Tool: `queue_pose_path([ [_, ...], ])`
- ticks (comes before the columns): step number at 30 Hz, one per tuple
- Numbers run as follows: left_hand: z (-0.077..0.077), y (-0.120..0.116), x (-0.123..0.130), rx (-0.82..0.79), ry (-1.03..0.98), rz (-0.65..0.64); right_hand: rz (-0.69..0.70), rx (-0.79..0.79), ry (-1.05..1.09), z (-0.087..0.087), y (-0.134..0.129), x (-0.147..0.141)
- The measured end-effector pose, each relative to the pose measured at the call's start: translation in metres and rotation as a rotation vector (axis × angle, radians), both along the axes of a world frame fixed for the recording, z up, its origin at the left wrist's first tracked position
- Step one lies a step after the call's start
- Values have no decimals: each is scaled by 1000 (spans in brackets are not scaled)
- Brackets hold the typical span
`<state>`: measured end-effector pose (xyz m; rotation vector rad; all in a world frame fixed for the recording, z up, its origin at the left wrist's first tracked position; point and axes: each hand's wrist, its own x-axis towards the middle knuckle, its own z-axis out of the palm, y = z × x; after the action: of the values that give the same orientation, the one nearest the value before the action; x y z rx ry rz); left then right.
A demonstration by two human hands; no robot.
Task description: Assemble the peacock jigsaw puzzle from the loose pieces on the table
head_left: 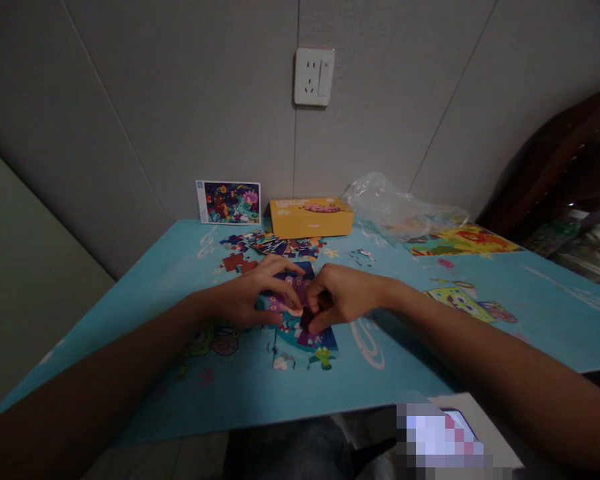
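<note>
A partly joined jigsaw puzzle (300, 340) in blue, purple and teal lies flat on the table in front of me. My left hand (253, 293) rests over its left side, fingers spread and fingertips touching the joined pieces. From the right, my right hand (343, 293) bends down over the puzzle, thumb and fingers pinched around a dark puzzle piece (307, 319), mostly covered by the fingers. Behind my hands is a heap of loose puzzle pieces (275, 245), with some reddish pieces (235, 262) at its left.
A picture card (230, 203) leans against the wall beside a yellow box (311, 219). To the right lie a clear plastic bag (400, 207) and a colourful printed sheet (473, 240). The blue cartoon tablecloth (145, 400) ends near me, where a phone (460, 427) partly shows, pixelated.
</note>
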<state>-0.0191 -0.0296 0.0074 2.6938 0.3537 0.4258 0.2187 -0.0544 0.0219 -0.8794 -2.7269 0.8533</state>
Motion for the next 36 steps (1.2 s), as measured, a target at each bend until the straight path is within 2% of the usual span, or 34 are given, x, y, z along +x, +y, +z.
queue_pose_path([
  [4,-3,-1,1,-78,70,-41,2,26,-42,-3,0,-4],
  [11,-3,-2,2,-116,123,29,-32,12,-58,-7,3,-5],
  [21,-1,-11,5,-86,146,-16,-63,-48,-65,-4,1,-6],
  [28,-3,-13,7,-122,178,-34,-27,-80,-34,-5,2,-4],
  [31,-4,-11,5,-120,164,-26,2,-122,46,-5,3,-3],
  [36,-3,-8,5,-95,116,-34,26,-190,294,-5,0,0],
])
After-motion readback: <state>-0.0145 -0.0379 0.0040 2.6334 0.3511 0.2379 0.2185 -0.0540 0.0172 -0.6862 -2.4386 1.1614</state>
